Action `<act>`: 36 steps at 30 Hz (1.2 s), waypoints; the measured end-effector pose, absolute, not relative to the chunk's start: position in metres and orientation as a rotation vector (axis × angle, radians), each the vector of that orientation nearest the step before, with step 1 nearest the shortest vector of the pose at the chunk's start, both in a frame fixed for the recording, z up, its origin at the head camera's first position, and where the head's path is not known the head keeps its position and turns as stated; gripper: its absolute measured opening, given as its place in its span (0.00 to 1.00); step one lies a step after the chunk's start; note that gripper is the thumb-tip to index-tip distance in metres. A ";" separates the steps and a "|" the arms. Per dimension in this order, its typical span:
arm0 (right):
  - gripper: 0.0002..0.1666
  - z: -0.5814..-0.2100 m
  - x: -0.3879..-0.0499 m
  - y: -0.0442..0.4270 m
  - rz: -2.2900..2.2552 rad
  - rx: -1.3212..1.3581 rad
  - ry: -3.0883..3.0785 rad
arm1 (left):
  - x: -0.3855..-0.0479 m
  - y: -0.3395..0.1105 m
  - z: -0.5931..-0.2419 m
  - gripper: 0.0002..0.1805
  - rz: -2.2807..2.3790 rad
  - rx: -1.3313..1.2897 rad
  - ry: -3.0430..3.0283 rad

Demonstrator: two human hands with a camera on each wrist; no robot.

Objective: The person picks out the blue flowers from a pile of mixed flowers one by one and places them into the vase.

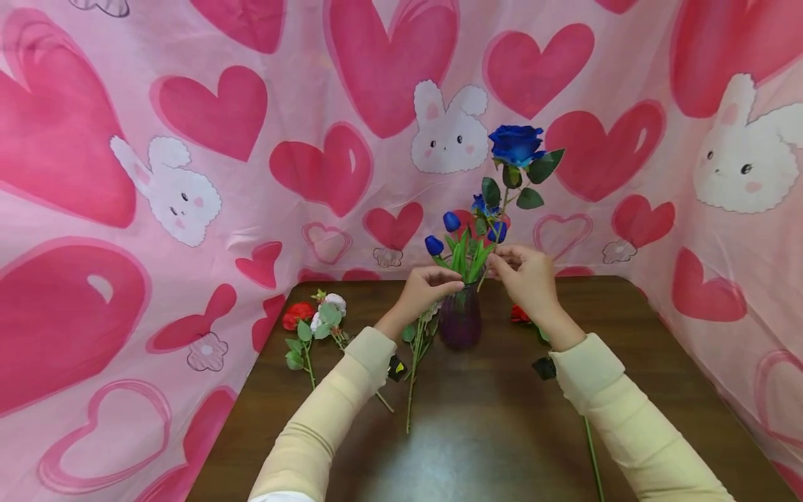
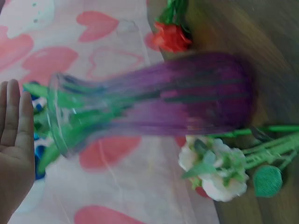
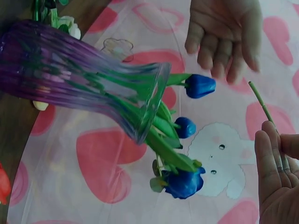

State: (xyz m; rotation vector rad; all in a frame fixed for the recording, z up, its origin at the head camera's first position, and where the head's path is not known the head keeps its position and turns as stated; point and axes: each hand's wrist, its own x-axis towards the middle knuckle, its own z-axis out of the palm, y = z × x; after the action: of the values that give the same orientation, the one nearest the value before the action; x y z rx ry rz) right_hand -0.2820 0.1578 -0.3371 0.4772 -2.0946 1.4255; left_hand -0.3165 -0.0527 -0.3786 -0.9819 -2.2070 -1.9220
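Observation:
A purple-tinted glass vase (image 1: 461, 324) stands upright at the back of the table, holding blue tulips (image 1: 452, 222) and a smaller blue rose (image 3: 183, 183). My right hand (image 1: 527, 279) pinches the stem of a large blue rose (image 1: 516, 144) between thumb and fingers, raised to the right of the vase. In the right wrist view the cut end of this stem (image 3: 260, 103) points clear of the glass rim. My left hand (image 1: 426, 289) hovers left of the vase mouth with nothing in it, its fingers (image 2: 10, 114) extended in the left wrist view.
Left of the vase lie a red rose (image 1: 297, 316), white-pink flowers (image 1: 329, 314) and another long stem (image 1: 410, 394). A red flower (image 1: 519, 314) and a green stem (image 1: 592, 457) lie to the right, partly behind my right arm. A pink heart-print cloth (image 1: 389, 195) hangs behind the table.

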 end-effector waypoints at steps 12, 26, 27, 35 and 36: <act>0.05 -0.347 -0.283 0.144 1.300 0.549 -2.128 | -0.301 -0.037 -0.361 0.10 -1.910 -1.039 -2.218; 0.07 -0.356 -0.280 0.132 1.210 0.573 -2.181 | -0.302 -0.036 -0.348 0.13 -1.947 -0.962 -2.079; 0.07 -0.357 -0.279 0.131 1.208 0.574 -2.190 | -0.305 -0.035 -0.350 0.13 -1.944 -0.961 -2.080; 0.05 -0.367 -0.277 0.127 1.215 0.572 -2.250 | -0.325 -0.032 -0.369 0.12 -1.892 -0.904 -2.087; 0.05 -0.368 -0.277 0.127 1.212 0.572 -2.251 | -0.325 -0.032 -0.369 0.12 -1.888 -0.896 -2.083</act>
State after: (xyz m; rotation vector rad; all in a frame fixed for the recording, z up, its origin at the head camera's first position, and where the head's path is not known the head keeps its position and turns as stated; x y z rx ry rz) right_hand -0.2770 0.1269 -0.3678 0.5721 -2.2514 1.2121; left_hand -0.3252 -0.0320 -0.3692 -0.8964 -2.0826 -1.8882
